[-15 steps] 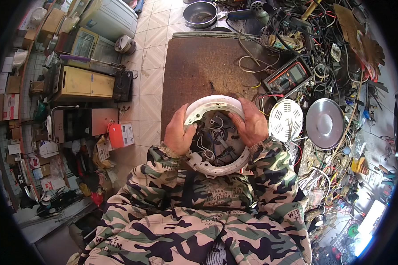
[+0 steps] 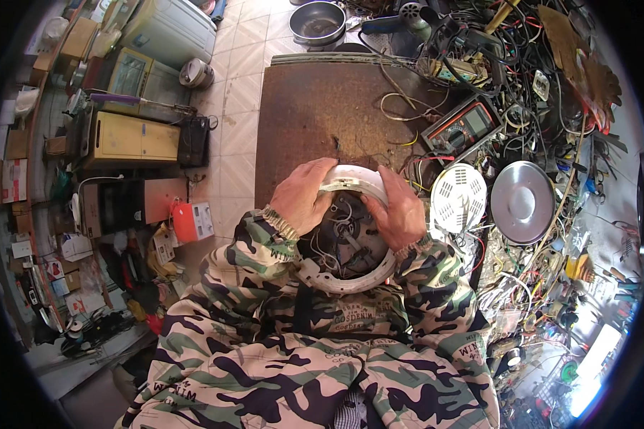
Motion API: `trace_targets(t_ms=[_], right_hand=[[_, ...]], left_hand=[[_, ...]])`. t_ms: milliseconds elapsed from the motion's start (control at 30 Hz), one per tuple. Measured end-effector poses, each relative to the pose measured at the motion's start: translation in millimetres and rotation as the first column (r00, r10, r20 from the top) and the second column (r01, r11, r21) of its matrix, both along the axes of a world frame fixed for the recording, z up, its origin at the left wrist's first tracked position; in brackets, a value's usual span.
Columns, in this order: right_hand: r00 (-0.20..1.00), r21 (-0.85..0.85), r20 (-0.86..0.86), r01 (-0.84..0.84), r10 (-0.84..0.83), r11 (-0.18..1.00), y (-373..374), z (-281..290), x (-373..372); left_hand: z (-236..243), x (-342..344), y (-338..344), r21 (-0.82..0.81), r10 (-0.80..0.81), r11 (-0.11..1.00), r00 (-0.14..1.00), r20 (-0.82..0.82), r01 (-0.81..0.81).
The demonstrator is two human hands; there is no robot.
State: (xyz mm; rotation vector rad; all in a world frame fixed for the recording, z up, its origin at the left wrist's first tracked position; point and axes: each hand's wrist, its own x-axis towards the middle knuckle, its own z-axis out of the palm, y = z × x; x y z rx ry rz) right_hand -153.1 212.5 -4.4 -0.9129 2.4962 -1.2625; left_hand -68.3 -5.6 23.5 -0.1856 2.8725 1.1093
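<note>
The left grip [image 2: 302,198] is closing over the upper-left rim of a round white appliance housing [image 2: 350,284], the back of the hand facing up and the fingers curling over the edge. The right grip [image 2: 401,211] is clamping the opposite side — its thumb is pressing along the inner edge while the fingers are wrapping around the outside. The housing is sitting between the two grips, its open side facing the wearer, and thin pale wires [image 2: 322,259] are looping inside it; I cannot tell what is supporting its near side. Camouflage sleeves [image 2: 257,247] are covering both forearms behind the grips. Beyond the grips, a brown counter [image 2: 308,107] is stretching away, with a frying pan [image 2: 317,23] lying past its far edge. Just right of the right grip a white slotted cover [image 2: 459,196] is lying, a round metal plate [image 2: 522,202] beside it, and a multimeter [image 2: 459,129] is resting farther ahead — near a tangle of cables [image 2: 520,93]. Well left of the left grip, an orange-red box [image 2: 192,220] is standing near the tiled floor [image 2: 236,121].
</note>
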Motion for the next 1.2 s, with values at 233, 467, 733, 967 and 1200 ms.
trace_targets(t_ms=[233, 467, 733, 967, 1200], right_hand=[[0.966, 0.247, -0.007, 0.252, -0.258, 0.936, 14, 15, 45], [0.935, 0.445, -0.211, 0.35, -0.284, 0.824, -2, 15, 44], [0.856, 0.465, -0.438, 0.477, -0.274, 0.746, -12, 5, 45], [0.816, 0.532, -0.506, 0.549, -0.278, 0.644, -21, 1, 44], [0.777, 0.555, -0.57, 0.604, -0.266, 0.572, -35, 4, 38]], left_hand=[[11, -7, 9, -0.185, 0.017, 0.983, 0.997, 0.079, -0.002], [-4, -38, 31, -0.428, -0.256, 0.89, 0.948, -0.189, 0.155], [-11, -46, 39, -0.499, -0.283, 0.854, 0.937, -0.207, 0.148], [-16, -48, 41, -0.546, -0.33, 0.821, 0.92, -0.211, 0.17], [-28, -53, 39, -0.633, -0.383, 0.755, 0.897, -0.218, 0.169]])
